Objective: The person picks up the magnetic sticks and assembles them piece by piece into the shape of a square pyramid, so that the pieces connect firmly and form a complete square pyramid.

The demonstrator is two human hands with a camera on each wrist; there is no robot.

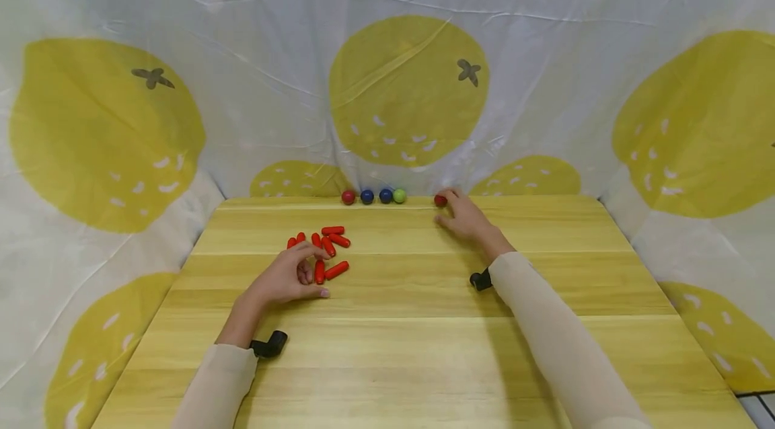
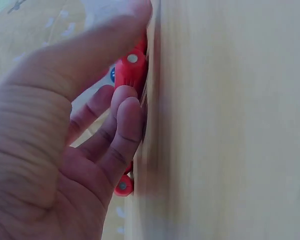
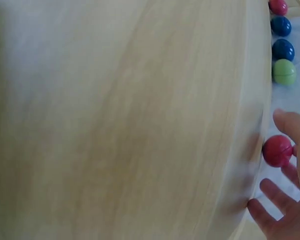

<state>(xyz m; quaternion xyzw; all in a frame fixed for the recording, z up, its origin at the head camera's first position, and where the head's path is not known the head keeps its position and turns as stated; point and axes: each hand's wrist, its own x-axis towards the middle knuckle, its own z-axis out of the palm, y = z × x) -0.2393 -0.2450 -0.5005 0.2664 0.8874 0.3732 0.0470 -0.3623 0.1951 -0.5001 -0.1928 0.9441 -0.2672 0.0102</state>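
Note:
Near the left of the table, my left hand (image 1: 283, 279) hovers by several small red cylinders (image 1: 337, 270), its thumb apart from the curved fingers. In the left wrist view the fingertips come right up to one red cylinder (image 2: 130, 72) with a pale dot on its end. At the back edge, my right hand (image 1: 471, 220) reaches to a red ball (image 1: 439, 201). The right wrist view has that red ball (image 3: 277, 151) between the spread thumb and fingers, with a finger right behind it.
Along the back edge stand another red ball (image 1: 348, 197), two blue balls (image 1: 366, 196) and a green ball (image 1: 399, 196). A white cloth (image 1: 272, 32) with yellow fruit prints hangs behind the wooden table (image 1: 387, 362). Each wrist wears a black device.

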